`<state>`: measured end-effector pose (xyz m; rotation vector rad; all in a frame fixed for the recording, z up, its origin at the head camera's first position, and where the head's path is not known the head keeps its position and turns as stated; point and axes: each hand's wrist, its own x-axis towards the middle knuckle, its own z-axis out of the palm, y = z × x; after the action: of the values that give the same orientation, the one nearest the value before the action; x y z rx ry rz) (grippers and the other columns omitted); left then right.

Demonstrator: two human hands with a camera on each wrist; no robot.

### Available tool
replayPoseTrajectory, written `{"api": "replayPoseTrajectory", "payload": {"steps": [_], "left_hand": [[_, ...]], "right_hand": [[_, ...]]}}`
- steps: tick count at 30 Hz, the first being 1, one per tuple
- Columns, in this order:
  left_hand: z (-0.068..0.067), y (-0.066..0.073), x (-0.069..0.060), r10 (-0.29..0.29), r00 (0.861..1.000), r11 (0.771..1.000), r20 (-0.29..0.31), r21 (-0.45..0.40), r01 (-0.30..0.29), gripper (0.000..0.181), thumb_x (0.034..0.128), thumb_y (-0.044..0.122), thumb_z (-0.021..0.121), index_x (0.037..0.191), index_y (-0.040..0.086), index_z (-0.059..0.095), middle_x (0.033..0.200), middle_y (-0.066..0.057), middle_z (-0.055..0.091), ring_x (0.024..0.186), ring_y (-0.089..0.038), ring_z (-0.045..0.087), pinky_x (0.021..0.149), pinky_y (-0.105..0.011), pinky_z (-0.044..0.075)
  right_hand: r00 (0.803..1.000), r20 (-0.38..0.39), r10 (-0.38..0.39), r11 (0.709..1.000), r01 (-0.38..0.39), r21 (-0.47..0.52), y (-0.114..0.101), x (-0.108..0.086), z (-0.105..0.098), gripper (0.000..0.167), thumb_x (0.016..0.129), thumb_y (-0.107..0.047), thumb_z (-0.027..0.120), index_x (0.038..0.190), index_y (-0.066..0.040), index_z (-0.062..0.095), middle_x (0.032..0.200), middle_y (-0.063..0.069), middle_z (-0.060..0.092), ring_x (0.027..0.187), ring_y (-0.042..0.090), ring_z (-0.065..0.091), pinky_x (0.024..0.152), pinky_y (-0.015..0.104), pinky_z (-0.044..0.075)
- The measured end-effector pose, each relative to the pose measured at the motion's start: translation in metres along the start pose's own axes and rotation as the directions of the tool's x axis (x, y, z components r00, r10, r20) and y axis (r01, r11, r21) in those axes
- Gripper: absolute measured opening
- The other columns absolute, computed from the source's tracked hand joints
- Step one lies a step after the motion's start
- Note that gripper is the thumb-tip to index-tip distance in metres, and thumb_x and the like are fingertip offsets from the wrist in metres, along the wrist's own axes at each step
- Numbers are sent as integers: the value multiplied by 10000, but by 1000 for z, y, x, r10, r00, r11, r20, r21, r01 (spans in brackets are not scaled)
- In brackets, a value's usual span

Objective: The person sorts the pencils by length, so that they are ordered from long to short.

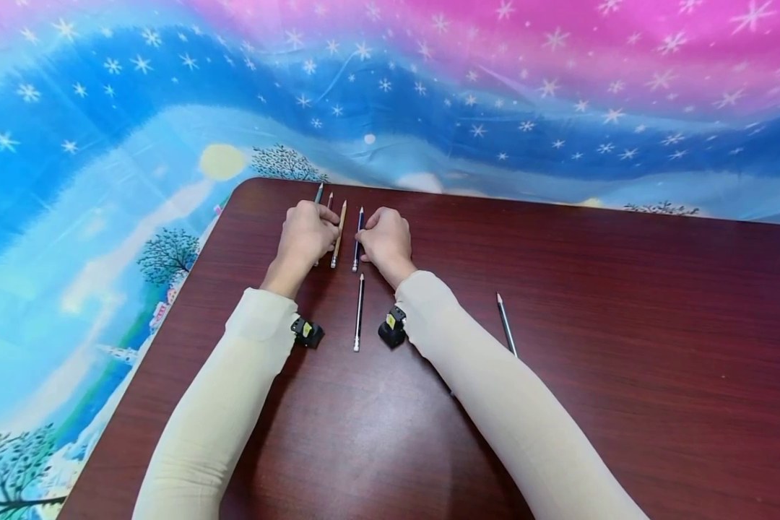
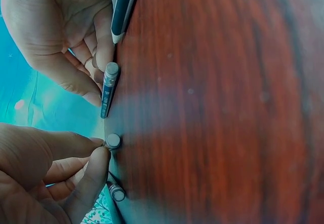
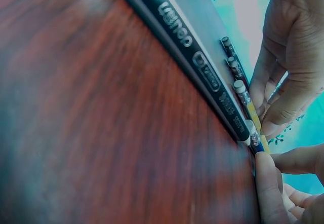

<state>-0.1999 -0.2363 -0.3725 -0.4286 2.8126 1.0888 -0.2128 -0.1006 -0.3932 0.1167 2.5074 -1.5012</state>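
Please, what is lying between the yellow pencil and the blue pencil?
Nothing lies there: between the yellow pencil and the blue pencil is only a narrow bare strip of the dark red table, seen in the head view.

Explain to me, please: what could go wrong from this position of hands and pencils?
The left hand pinches the yellow pencil close beside the reddish pencil, so it might nudge that one. The black pencil lies between the wrists and could be knocked if they lower. In the head view, the right sleeve hides one end of another pencil; a dropping arm may roll it.
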Motion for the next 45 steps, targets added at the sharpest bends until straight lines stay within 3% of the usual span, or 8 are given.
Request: {"api": "replayPoseTrajectory", "payload": {"steps": [33, 45], "left_hand": [[-1, 2, 0, 27, 999, 999, -18, 17, -27, 193, 1029, 119, 652, 1160, 35, 766, 1035, -158, 777, 857, -259, 775, 723, -350, 629], [-2, -1, -4, 36, 999, 999, -40, 23, -35, 191, 1028, 144, 667, 1158, 43, 763, 1055, -140, 784, 830, -235, 762, 652, -312, 603]], "right_hand": [[999, -11, 52, 998, -52, -16, -4, 3, 0, 117, 950, -110, 761, 939, -69, 652, 949, 117, 761, 436, 67, 603, 520, 231, 575], [999, -2, 48, 999, -48, -23, -2, 3, 0, 125, 955, -138, 764, 948, -82, 652, 998, 105, 749, 468, 84, 641, 528, 225, 575]]}}
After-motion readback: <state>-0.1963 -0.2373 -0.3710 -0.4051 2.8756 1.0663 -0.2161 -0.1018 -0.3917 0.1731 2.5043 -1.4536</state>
